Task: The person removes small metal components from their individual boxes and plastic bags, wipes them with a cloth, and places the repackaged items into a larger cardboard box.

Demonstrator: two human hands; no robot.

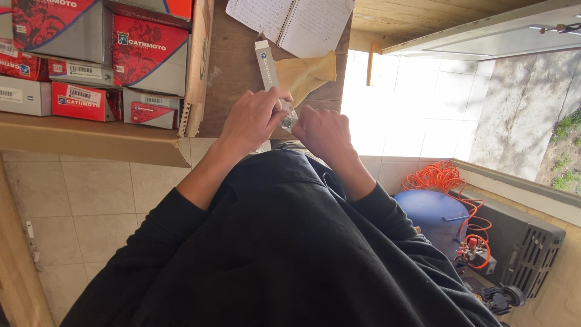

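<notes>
Tiled floor (91,200) and a wooden bench (233,66) fill the view, seen from above over a black-sleeved torso.

Far left: red-and-grey cartons (148,54) are stacked in an open cardboard tray (91,142), labels facing out, probably so the stock can be read at a glance. The tray edge is butted against the bench.

Centre: the left hand (254,121) is held over the bench edge. A long, narrow grey box (266,66) is gripped at its near end, the far end pointing away across the bench. The fingers (275,97) are wrapped round it, closed. The grip at the end likely leaves that end free to be worked.

Just right of it: the right hand (324,133) is curled close against the left, nearly touching. A small clear-wrapped item (289,118) is seen between the two hands at the box's near end. Whether it is pinched by the right fingers cannot be told; they are turned away from the camera. Both hands are kept close to the body, forearms braced, which suits fine work.

Behind the hands: a tan cloth or envelope (305,72) lies flat on the bench, with an open spiral notebook (296,21) beyond it, pushed back out of the working area.

Right: bright white tiles (417,109), then a blue drum (433,209) with an orange coiled hose (445,178) draped on it, beside a dark machine housing (523,242). All are well apart from the hands.
</notes>
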